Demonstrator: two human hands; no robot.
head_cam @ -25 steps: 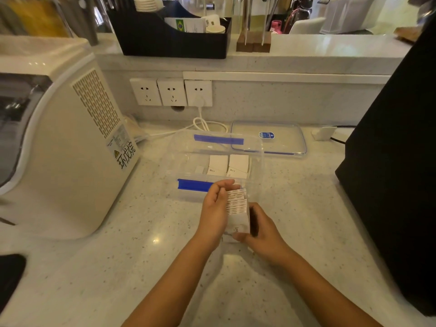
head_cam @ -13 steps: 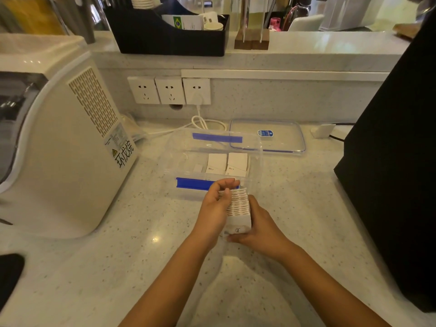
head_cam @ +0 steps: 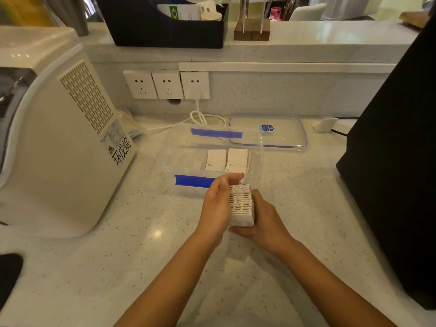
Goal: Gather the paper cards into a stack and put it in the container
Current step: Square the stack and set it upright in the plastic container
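A thick stack of white paper cards (head_cam: 241, 205) stands on edge between both hands, just in front of the clear plastic container (head_cam: 257, 147). My left hand (head_cam: 218, 207) presses flat against the stack's left side, fingers reaching over its far end. On the right side, my right hand (head_cam: 264, 223) cups the stack, thumb under its near end. The container has blue clips on its near and far walls. Inside it lie two more piles of white cards (head_cam: 227, 160) side by side.
The container's clear lid (head_cam: 283, 128) lies behind it to the right. A large white appliance (head_cam: 59, 147) fills the left side, a tall black object (head_cam: 396, 161) the right. A white cable (head_cam: 200, 119) runs from the wall sockets (head_cam: 167, 84) to the counter.
The stack has been squared up: my left palm has closed in against its side and the right hand has wrapped further around it. The stack stays in front of the container.
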